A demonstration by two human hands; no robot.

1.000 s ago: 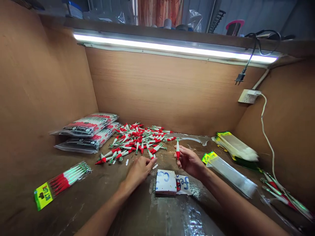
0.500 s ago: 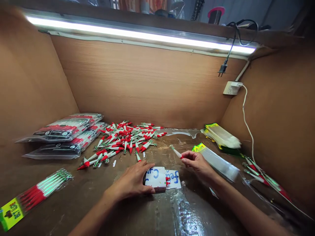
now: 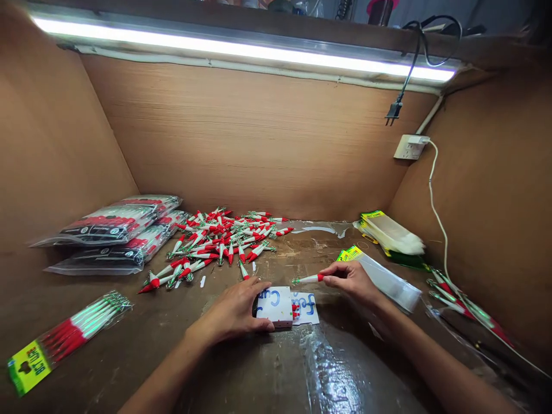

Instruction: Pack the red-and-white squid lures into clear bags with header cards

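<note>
Worn brown tabletop (image 3: 129, 368), with a glossy, wrinkled patch at 6 o'clock. The left hand (image 3: 235, 313) lies palm down, its fingers curled around the left end of a white block (image 3: 276, 306). This block is small and rectangular, marked with blue handwriting, and rests flat on the wood. At 3 o'clock of the block lies a white card (image 3: 308, 307) with matching blue script. The right hand (image 3: 351, 282) pinches the red end of a lure (image 3: 308, 279) between thumb and fingertips. The lure is slim and tapered, red then white, held about level just beyond the block, with its green tip pointing to 9 o'clock. At 3 o'clock of that hand lie clear plastic sleeves (image 3: 388, 282) with yellow-green headers. At 8 o'clock is a filled packet (image 3: 64, 336). At 11 o'clock of the block is a loose pile of lures (image 3: 224, 238), and at 10 o'clock are stacked sealed bags (image 3: 107, 230). Along the grained rear panel at 12 o'clock runs a tube light (image 3: 237, 53).
</note>
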